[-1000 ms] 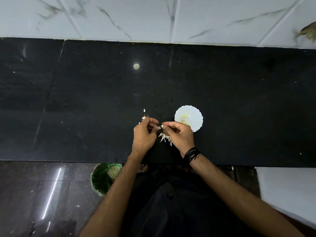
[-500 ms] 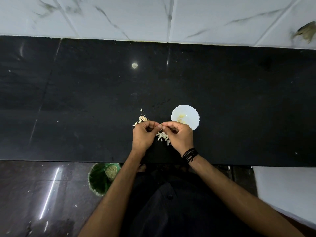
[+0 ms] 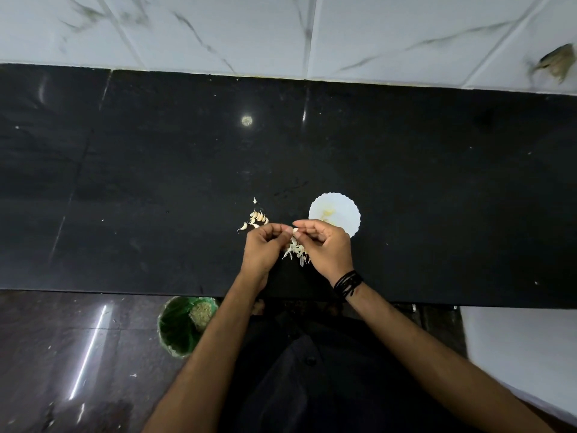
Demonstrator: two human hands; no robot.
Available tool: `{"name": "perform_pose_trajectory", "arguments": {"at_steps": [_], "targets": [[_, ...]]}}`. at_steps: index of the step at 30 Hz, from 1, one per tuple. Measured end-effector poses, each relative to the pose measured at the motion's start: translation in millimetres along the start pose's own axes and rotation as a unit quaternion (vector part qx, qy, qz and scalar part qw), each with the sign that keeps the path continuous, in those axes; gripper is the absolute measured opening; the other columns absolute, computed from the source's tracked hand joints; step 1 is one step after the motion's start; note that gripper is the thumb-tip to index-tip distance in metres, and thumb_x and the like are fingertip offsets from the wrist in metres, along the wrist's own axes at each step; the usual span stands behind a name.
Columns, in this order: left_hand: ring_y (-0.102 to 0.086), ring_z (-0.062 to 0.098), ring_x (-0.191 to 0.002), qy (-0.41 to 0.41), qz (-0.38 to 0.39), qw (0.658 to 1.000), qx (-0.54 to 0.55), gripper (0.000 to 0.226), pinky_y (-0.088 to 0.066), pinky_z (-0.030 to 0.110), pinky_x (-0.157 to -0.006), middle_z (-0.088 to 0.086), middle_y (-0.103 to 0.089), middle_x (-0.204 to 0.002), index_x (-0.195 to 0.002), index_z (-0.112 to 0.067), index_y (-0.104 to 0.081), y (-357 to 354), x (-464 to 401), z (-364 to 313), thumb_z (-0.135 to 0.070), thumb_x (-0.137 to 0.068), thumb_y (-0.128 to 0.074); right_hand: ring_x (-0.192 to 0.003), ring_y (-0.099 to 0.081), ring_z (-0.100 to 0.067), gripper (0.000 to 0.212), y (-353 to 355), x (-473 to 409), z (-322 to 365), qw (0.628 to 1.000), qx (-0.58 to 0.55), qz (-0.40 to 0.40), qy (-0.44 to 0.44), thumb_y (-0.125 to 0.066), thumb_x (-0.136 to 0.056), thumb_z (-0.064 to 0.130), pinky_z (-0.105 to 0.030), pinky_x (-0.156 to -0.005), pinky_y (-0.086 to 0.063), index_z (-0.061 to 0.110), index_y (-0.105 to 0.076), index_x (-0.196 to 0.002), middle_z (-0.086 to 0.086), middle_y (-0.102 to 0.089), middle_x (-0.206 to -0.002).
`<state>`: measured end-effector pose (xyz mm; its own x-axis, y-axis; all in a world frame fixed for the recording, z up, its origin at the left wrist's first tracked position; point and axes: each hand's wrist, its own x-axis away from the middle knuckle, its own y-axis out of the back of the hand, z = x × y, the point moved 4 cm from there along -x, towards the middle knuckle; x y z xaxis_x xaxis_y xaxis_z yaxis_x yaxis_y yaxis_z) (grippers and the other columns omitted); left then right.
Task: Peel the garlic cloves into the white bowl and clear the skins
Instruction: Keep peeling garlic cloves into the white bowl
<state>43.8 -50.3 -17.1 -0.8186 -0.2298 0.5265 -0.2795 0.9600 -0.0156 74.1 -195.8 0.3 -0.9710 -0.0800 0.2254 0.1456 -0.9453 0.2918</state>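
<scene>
Between both grips: garlic clove (image 3: pixel 294 230), pinched by left hand (image 3: pixel 264 245) and right hand (image 3: pixel 326 242).
Handling: judged light, slippery; hold its ends.
Beside right grip: white bowl (image 3: pixel 338 212).

Countertop (image 3: pixel 437 189) runs left-right, tiled wall (image 3: pixel 218 29) behind it. Bowl (image 3: pixel 345 207) on it near centre, just behind right hand (image 3: pixel 327 245). Unpeeled cloves (image 3: pixel 257 216) left of bowl, behind left hand (image 3: pixel 263 250). Skins (image 3: pixel 295 250) between the hands. Bin (image 3: pixel 181 326) on floor (image 3: pixel 62 354), below counter edge, left of left forearm.
</scene>
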Motion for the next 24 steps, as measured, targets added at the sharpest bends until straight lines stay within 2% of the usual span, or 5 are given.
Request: {"name": "perform_pose_trajectory", "arguments": {"at_steps": [4, 9, 12, 17, 24], "targets": [[-0.060, 0.008, -0.065, -0.015, 0.002, 1.000, 0.010, 0.009, -0.051, 0.024, -0.069, 0.003, -0.070, -0.074, -0.086, -0.009, -0.074, -1.3, 3.0, -2.4, -0.003, -0.092, -0.069, -0.086, -0.074, -0.009, 0.013, 2.6, 0.6, -3.6, 1.000, -0.015, 0.004, -0.013, -0.079, -0.085, 0.012, -0.031, -0.086, -0.060, 0.015, -0.079, -0.098, 0.006, -0.078, -0.089], [-0.071, 0.016, -0.078, -0.091, -0.003, 0.994, -0.057, 0.005, -0.057, 0.025, -0.077, 0.002, -0.076, -0.081, -0.089, -0.010, -0.077, 1.6, 1.5, -7.6, -0.008, -0.086, -0.078, -0.087, -0.073, -0.008, 0.013, 5.4, 1.8, -2.0, 0.999, -0.036, 0.015, -0.036, -0.079, -0.085, 0.012, -0.033, -0.088, -0.060, 0.020, -0.080, -0.095, 0.007, -0.078, -0.088], [-0.073, 0.016, -0.079, -0.127, -0.017, 0.984, -0.125, 0.007, -0.059, 0.027, -0.078, -0.002, -0.076, -0.080, -0.089, -0.013, -0.078, 2.6, -0.5, -8.6, -0.012, -0.083, -0.081, -0.086, -0.074, -0.010, 0.014, 7.2, 3.5, -3.7, 0.998, -0.040, 0.017, -0.051, -0.080, -0.084, 0.010, -0.036, -0.087, -0.060, 0.020, -0.080, -0.094, 0.006, -0.078, -0.087], [-0.067, 0.002, -0.070, -0.177, -0.011, 0.965, -0.195, 0.006, -0.052, 0.017, -0.071, -0.008, -0.073, -0.077, -0.086, -0.019, -0.078, -1.3, -0.2, -10.0, -0.016, -0.082, -0.082, -0.084, -0.076, -0.017, 0.018, 9.7, 4.6, -7.9, 0.996, -0.049, 0.018, -0.067, -0.080, -0.084, 0.010, -0.043, -0.087, -0.061, 0.027, -0.079, -0.088, 0.002, -0.078, -0.085], [-0.062, 0.001, -0.070, -0.276, 0.005, 0.918, -0.286, 0.003, -0.042, 0.007, -0.064, -0.016, -0.065, -0.078, -0.087, -0.016, -0.079, -7.7, 3.6, -18.3, -0.013, -0.085, -0.079, -0.082, -0.076, -0.021, 0.015, 10.8, 4.2, -12.4, 0.990, -0.083, 0.018, -0.109, -0.081, -0.083, 0.010, -0.039, -0.086, -0.061, 0.024, -0.079, -0.087, -0.003, -0.078, -0.085]]}}
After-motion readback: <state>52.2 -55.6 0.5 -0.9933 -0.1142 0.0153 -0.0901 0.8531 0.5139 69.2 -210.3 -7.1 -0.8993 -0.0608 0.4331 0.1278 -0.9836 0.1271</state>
